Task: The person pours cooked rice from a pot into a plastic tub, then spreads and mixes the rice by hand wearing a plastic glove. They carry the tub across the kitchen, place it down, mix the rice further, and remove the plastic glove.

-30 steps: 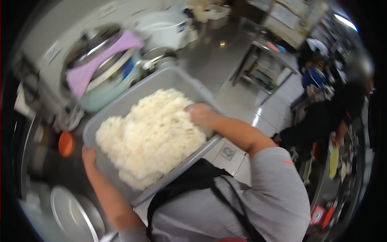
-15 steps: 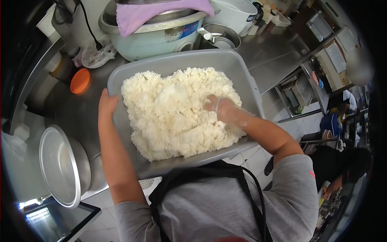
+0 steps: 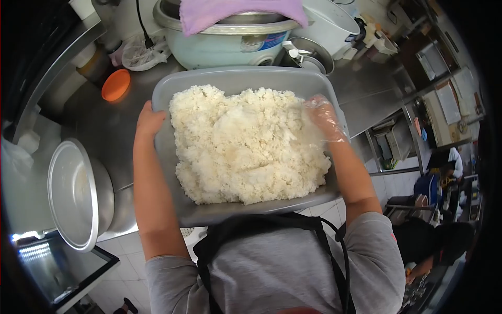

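While the left hand (image 3: 150, 119) holds one short side of the big gray tub (image 3: 235, 76), its thumb is bent over the rim and its other fingers are hidden on the outside. The right hand (image 3: 325, 119) wears a clear glove (image 3: 334, 131) and is at the other short side, close to the rim and next to the edge of the rice. Its fingers are curled, but I cannot tell if they pinch the tub or only touch it. The tub is right in front of the person's black apron (image 3: 266, 224). A big, bumpy heap of white rice (image 3: 246, 149) sits inside it and covers most of the bottom.

Behind the tub is a big, pale green pot (image 3: 209, 52) with a purple cloth (image 3: 243, 13) on top. A small metal pot (image 3: 325, 58) is just beside it. On the left, an orange bowl (image 3: 116, 85) is on the shiny metal worktop (image 3: 99, 123), near a clear plastic bag (image 3: 140, 56). A big silver bowl (image 3: 73, 193) leans on its side, nearer the person.
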The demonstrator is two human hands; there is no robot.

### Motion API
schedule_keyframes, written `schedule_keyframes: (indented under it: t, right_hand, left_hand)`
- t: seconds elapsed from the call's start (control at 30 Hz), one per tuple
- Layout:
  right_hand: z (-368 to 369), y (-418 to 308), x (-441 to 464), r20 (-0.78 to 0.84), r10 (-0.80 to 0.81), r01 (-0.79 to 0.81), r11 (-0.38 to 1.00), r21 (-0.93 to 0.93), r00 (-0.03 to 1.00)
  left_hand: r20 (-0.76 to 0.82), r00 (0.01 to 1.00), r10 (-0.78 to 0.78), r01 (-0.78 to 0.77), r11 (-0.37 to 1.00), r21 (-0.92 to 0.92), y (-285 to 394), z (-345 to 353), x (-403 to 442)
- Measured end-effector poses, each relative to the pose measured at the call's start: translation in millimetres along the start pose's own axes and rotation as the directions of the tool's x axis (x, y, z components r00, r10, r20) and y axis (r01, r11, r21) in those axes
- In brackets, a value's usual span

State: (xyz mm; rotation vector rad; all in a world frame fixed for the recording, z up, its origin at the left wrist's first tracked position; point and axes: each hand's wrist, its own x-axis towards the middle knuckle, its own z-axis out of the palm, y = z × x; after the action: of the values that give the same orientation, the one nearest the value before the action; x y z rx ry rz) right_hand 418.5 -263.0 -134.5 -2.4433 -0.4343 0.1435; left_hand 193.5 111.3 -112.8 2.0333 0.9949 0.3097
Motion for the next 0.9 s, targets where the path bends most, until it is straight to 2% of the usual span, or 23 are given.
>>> schedule_keyframes:
  t: [0.07,0.1,0.13,0.2,0.3,0.4,0.43,0.47,0.53,0.6,0.67,0.73,0.77,0.83,0.87,0.9]
  right_hand:
    - [-9,4,13,0.054,0.074,-0.060,0.974,-0.219,0.996]
    - [1,5,14,0.093,-0.073,0.070,0.997,0.036,0.993]
    - [2,8,18,0.180,0.025,-0.066,0.972,0.224,0.983]
    - [-4,-3,19,0.392,0.163,-0.364,0.774,0.519,0.905]
    - [18,11,33,0.485,0.260,-0.547,0.490,0.679,0.835]
    - [37,20,33,0.498,0.174,-0.522,0.408,0.749,0.850]
    - [49,34,42,0.741,0.072,-0.737,0.201,0.645,0.668]
    - [55,52,42,0.778,0.025,-0.763,0.223,0.607,0.627]
    - [45,25,21,0.833,-0.068,-0.793,0.274,0.545,0.549]
    - [45,23,16,0.798,0.046,-0.670,0.572,0.473,0.601]
    - [36,-3,-1,0.744,-0.015,-0.495,0.738,0.459,0.668]
    - [9,-63,-38,0.679,-0.228,-0.289,0.777,0.559,0.698]
    - [28,-50,-30,0.646,-0.263,-0.074,0.892,0.446,0.717]
    - [7,-91,-63,0.618,-0.255,0.000,0.925,0.381,0.744]
    - [4,-105,-76,0.579,-0.326,0.264,0.945,0.191,0.747]
    - [2,-119,-89,0.560,-0.394,0.493,0.870,-0.029,0.729]
  left_hand:
    - [0.006,1.000,-0.031,0.031,0.999,-0.019,2,0,-1]
    - [0.005,0.999,-0.038,0.038,0.999,-0.003,2,0,0]
    - [0.006,0.999,-0.045,0.045,0.999,0.013,1,0,1]
    - [0.005,0.999,-0.049,0.049,0.998,0.029,-3,2,6]
    - [0.003,0.999,-0.034,0.034,0.998,0.061,-6,1,10]
    - [-0.013,0.999,-0.053,0.054,0.992,0.117,3,1,8]
    - [-0.001,0.997,-0.080,0.080,0.987,0.137,5,2,10]
    - [0.012,0.995,-0.101,0.098,0.982,0.158,6,3,12]
    - [0.000,0.997,-0.084,0.082,0.983,0.164,1,5,16]
    - [0.009,0.996,-0.086,0.083,0.980,0.182,1,6,20]
    - [0.038,0.993,-0.110,0.099,0.970,0.224,7,4,22]
    - [0.024,0.994,-0.109,0.100,0.968,0.228,4,5,25]
    - [0.019,0.994,-0.104,0.097,0.969,0.228,2,7,27]
    - [0.010,0.996,-0.092,0.086,0.961,0.262,-7,11,35]
    - [0.007,0.996,-0.089,0.083,0.957,0.277,-9,12,37]
    - [0.017,0.996,-0.085,0.077,0.957,0.280,-6,12,37]
